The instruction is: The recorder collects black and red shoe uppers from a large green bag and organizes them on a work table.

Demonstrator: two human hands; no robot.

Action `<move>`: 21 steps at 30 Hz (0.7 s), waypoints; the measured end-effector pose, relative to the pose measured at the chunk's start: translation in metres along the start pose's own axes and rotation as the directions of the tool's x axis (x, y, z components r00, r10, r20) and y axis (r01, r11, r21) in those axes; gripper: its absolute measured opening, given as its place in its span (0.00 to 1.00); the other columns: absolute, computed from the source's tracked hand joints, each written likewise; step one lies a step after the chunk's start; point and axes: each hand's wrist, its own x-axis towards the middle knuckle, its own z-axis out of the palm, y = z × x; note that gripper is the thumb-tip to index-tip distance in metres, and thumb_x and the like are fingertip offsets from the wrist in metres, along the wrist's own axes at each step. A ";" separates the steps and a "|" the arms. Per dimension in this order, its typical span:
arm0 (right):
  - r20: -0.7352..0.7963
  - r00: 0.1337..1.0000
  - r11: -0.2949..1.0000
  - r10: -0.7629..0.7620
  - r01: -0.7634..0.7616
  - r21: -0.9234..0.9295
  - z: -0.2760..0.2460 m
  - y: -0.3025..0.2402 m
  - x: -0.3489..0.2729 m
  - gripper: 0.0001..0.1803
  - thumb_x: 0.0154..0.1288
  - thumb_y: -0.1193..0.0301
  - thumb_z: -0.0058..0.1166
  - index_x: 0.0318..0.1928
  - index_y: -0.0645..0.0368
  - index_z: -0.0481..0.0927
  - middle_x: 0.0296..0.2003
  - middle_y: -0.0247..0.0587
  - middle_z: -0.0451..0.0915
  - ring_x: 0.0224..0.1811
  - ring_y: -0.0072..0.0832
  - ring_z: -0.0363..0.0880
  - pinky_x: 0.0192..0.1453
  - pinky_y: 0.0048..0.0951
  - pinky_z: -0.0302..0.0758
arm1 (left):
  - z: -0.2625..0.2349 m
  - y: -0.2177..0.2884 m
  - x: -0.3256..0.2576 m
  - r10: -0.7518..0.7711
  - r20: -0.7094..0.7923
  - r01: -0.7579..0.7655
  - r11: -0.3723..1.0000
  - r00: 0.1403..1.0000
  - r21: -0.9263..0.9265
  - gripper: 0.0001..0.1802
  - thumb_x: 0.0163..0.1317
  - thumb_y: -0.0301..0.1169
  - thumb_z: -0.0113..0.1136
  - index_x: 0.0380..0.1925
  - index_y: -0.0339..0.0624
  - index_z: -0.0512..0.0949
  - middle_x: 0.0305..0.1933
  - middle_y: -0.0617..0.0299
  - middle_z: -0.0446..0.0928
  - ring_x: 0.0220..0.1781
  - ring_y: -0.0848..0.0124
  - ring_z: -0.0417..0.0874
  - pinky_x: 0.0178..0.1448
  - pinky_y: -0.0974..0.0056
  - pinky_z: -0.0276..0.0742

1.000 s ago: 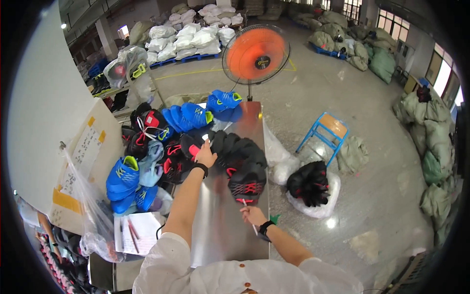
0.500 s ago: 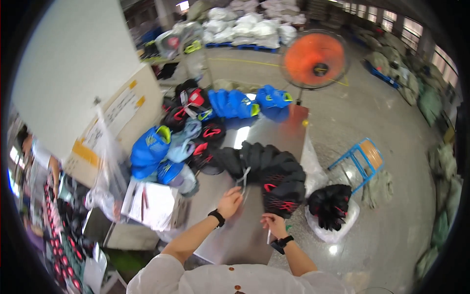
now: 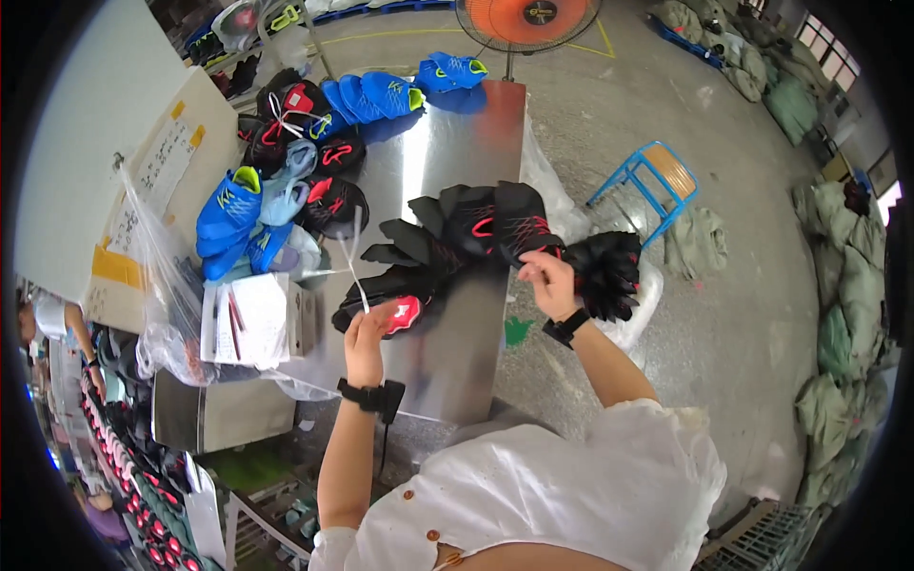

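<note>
On the metal table point(image 3: 447, 371) lies a curved row of black shoe uppers point(image 3: 466, 224) with red trim, nested one into another. My left hand point(image 3: 367, 344) is closed on a thin white tie point(image 3: 354, 262), whose loose ends stick up above the fingers. Beside those fingers shows the red and white patch point(image 3: 404, 314) of the nearest upper. At the row's right end my right hand point(image 3: 549, 285) has its fingers curled against the edge of the last black upper. Its fingertips are partly hidden.
Blue shoe uppers point(image 3: 381, 95) line the table's far side, with another blue stack point(image 3: 228, 224) at left. A box with papers point(image 3: 252, 319) sits near the left edge. Off the right side are another black bundle point(image 3: 609, 276), a blue stool point(image 3: 657, 186) and an orange fan point(image 3: 528, 19).
The row of black uppers has turned, its right end swinging away from me and its left end nearer. Both hands have moved with it; the white tie stays in my left hand. My view has shifted.
</note>
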 end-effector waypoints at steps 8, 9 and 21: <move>0.436 0.887 0.982 -0.154 0.187 -0.033 0.018 -0.014 -0.091 0.10 0.44 0.83 0.49 0.29 0.57 0.77 0.21 0.37 0.75 0.25 0.32 0.76 0.30 0.28 0.71 | 0.004 -0.077 -0.201 -0.053 -0.392 0.082 0.995 0.918 0.057 0.16 0.63 0.39 0.43 0.35 0.39 0.75 0.47 0.57 0.75 0.44 0.69 0.76 0.46 0.67 0.68; 0.487 0.871 0.996 -0.065 0.088 -0.024 0.018 -0.024 -0.093 0.07 0.49 0.80 0.48 0.30 0.57 0.77 0.22 0.37 0.76 0.27 0.32 0.77 0.33 0.29 0.72 | 0.009 -0.084 -0.223 -0.005 -0.442 0.038 0.997 0.897 0.066 0.15 0.62 0.39 0.43 0.35 0.40 0.75 0.47 0.57 0.75 0.44 0.69 0.76 0.45 0.67 0.68; 0.923 0.324 0.960 -0.207 -0.112 0.255 0.082 -0.091 -0.111 0.09 0.60 0.76 0.42 0.39 0.60 0.75 0.18 0.36 0.75 0.20 0.19 0.73 0.29 0.23 0.73 | 0.138 -0.241 -0.484 -0.061 -0.892 -0.087 0.990 0.448 -0.111 0.15 0.59 0.32 0.44 0.29 0.34 0.79 0.31 0.59 0.79 0.32 0.73 0.77 0.40 0.70 0.71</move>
